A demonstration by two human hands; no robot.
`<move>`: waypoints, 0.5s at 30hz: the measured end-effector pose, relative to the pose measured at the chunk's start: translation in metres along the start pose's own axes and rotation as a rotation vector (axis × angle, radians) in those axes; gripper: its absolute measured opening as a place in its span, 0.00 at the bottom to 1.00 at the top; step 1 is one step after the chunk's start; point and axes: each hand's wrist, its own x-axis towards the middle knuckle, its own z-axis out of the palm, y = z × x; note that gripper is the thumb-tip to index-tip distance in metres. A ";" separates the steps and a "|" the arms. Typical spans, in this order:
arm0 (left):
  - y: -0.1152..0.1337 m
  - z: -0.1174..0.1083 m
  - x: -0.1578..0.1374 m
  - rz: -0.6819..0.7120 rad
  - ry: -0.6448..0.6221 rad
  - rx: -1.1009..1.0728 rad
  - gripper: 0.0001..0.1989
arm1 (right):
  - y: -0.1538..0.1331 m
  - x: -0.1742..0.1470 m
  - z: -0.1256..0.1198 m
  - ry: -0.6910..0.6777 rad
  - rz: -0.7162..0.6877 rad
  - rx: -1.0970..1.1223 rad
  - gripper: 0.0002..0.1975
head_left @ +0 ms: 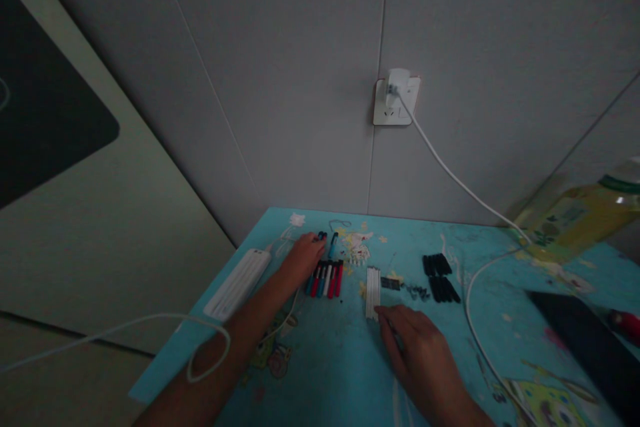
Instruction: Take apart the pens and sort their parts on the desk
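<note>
Curled right hand (417, 343), pinch unclear, touches slim white plastic-looking rods (373, 290); bumping could scatter them. Left hand (304, 256): grip unclear.

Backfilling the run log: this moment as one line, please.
left hand: beside blue pen beyond pen row, grip unclear | right hand: at near end of white sticks, grip unclear | black tubes: right of sticks

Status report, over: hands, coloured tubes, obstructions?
Left hand at small dark cylinders, grip unclear. Right hand by slim white rods. Red, blue, white pen-like tubes in a row. White cable loop crosses left forearm.
</note>
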 end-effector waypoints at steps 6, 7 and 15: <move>-0.001 0.004 -0.001 0.007 0.027 0.013 0.15 | -0.002 0.000 -0.001 -0.021 0.006 0.004 0.13; -0.001 0.005 -0.001 0.009 0.031 0.015 0.15 | -0.002 0.001 -0.001 -0.022 0.006 0.005 0.13; 0.009 -0.007 0.000 0.058 0.049 0.026 0.16 | -0.002 0.001 -0.001 -0.016 0.007 0.017 0.13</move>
